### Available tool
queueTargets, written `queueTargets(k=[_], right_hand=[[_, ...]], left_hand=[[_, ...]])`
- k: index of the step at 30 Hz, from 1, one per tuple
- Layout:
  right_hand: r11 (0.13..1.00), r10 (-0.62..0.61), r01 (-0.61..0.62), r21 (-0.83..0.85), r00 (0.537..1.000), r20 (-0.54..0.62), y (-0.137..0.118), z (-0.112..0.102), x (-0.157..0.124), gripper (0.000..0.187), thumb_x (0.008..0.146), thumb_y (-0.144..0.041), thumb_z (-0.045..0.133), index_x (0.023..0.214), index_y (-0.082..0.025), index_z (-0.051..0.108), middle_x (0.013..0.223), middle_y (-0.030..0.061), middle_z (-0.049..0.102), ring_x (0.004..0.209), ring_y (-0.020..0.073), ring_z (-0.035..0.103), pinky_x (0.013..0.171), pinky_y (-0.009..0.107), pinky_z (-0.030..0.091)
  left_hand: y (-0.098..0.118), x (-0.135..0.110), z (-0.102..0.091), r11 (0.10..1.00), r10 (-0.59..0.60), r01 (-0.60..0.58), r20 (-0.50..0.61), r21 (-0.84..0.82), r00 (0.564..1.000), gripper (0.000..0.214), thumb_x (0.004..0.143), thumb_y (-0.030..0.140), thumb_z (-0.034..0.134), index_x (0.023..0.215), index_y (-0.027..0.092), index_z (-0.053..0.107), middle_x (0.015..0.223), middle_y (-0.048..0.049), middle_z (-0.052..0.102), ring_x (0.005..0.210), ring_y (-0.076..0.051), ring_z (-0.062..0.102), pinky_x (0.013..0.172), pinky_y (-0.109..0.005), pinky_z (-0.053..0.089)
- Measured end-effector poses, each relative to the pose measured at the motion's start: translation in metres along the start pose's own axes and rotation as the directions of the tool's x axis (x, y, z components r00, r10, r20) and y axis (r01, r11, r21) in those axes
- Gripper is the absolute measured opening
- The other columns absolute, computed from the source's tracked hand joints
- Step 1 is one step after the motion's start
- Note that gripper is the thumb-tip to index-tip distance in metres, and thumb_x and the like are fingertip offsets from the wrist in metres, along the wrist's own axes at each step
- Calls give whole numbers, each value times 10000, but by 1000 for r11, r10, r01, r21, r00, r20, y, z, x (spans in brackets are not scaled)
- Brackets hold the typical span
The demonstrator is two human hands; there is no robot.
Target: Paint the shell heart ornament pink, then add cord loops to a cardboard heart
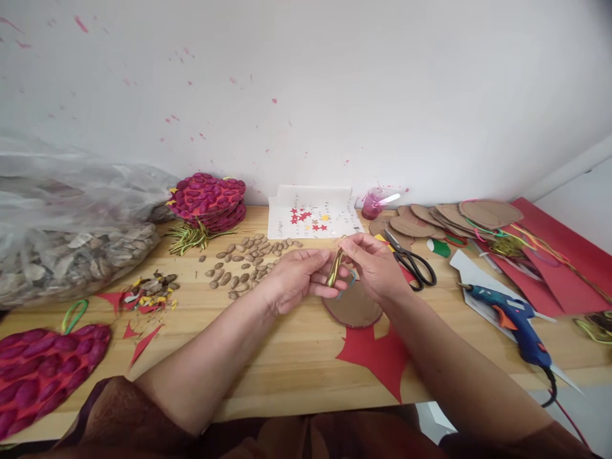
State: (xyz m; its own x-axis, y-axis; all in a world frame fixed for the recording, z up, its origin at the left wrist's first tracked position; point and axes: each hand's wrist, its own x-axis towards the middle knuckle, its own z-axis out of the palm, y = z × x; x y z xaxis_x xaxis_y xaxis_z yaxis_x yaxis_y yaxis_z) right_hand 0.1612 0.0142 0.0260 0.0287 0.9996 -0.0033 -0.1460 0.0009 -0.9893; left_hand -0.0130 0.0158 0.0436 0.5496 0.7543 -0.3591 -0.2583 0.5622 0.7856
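Between my two hands is a small bundle of green and brown cord [336,266], raised above the table. My left hand [306,273] has its fingers curled under the bundle, with the thumb beside it. My right hand [373,261] pinches the bundle's upper end between thumb and fingers. Below them lies a round cardboard disc [356,307] with a dark red rim, partly covered by my hands; a blue loop shows near its top. A jagged red paper piece [375,357] lies partly under the disc, and my right forearm covers its edge.
Black-handled scissors [414,264] and a blue glue gun [516,315] lie to the right, before stacked cardboard discs [454,217]. Brown seeds [248,261] are scattered left of centre. A clear bag [71,248] and purple seed-covered pieces [208,201] stand left. Paper with stars [282,223] lies behind.
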Motion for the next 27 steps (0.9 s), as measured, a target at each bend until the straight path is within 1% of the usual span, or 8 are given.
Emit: queueTargets(k=[2, 6, 10, 13, 17, 21, 24, 27], right_hand=[[999, 20, -20, 24, 1000, -4, -2, -1, 1, 408, 666, -538, 898, 724, -218, 653, 693, -37, 625, 601, 106, 565, 590, 270, 446], [998, 50, -51, 32, 999, 17, -4, -4, 2, 432, 647, -556, 908, 727, -216, 654, 728, -27, 630, 628, 112, 568, 596, 277, 440], [999, 30, -30, 38, 999, 13, -5, -8, 3, 432, 647, -558, 911, 741, -216, 664, 758, -24, 632, 625, 103, 531, 598, 278, 441], [1000, 4, -5, 24, 1000, 20, -6, -9, 3, 431, 659, -559, 905, 741, -213, 661, 747, -27, 628, 606, 94, 504, 584, 271, 421], [999, -35, 35, 21, 999, -2, -7, -6, 2, 441, 659, -563, 900, 724, -216, 635, 739, -32, 617, 612, 92, 493, 582, 260, 405], [996, -70, 74, 57, 995, -71, -5, -5, 3, 424, 663, -530, 898, 729, -221, 615, 808, -25, 641, 643, 93, 497, 614, 260, 428], [992, -72, 83, 96, 992, -106, -3, -3, 3, 422, 633, -519, 906, 720, -228, 613, 789, -24, 638, 649, 101, 497, 625, 259, 439], [992, -59, 69, 106, 994, -91, -5, -1, 2, 447, 622, -546, 901, 696, -232, 592, 756, -23, 624, 634, 108, 483, 607, 262, 440]], left_hand=[[2, -2, -1, 998, -45, 44, 7, 49, 999, 304, 1043, 253, 521, 979, 107, 780, 929, -142, 809, 714, -181, 776, 581, -237, 610], [4, -3, -4, 990, -92, 89, 17, 111, 996, 293, 1032, 300, 553, 1043, 114, 779, 990, -158, 816, 769, -207, 793, 575, -240, 611], [2, -3, -6, 981, -109, 103, 28, 162, 994, 311, 1006, 389, 610, 1045, 125, 769, 1000, -157, 814, 790, -232, 800, 562, -251, 604], [1, -4, -6, 972, -99, 86, 51, 218, 994, 323, 934, 441, 718, 1009, 132, 773, 915, -119, 808, 740, -201, 785, 552, -226, 578], [2, -4, -6, 962, -106, 88, 57, 260, 993, 321, 825, 426, 834, 928, 125, 789, 737, -52, 757, 620, -136, 727, 542, -194, 538], [-2, -3, -5, 972, -33, 28, 20, 235, 999, 304, 831, 431, 815, 859, 129, 791, 707, -58, 754, 572, -110, 687, 539, -186, 513], [-11, 1, -2, 975, 12, -14, 12, 224, 1000, 305, 836, 437, 805, 818, 133, 783, 657, -50, 733, 530, -98, 656, 505, -173, 479], [-20, 2, 2, 973, 13, -21, 35, 230, 999, 337, 823, 473, 810, 818, 137, 776, 668, -54, 735, 537, -105, 663, 494, -172, 469]])
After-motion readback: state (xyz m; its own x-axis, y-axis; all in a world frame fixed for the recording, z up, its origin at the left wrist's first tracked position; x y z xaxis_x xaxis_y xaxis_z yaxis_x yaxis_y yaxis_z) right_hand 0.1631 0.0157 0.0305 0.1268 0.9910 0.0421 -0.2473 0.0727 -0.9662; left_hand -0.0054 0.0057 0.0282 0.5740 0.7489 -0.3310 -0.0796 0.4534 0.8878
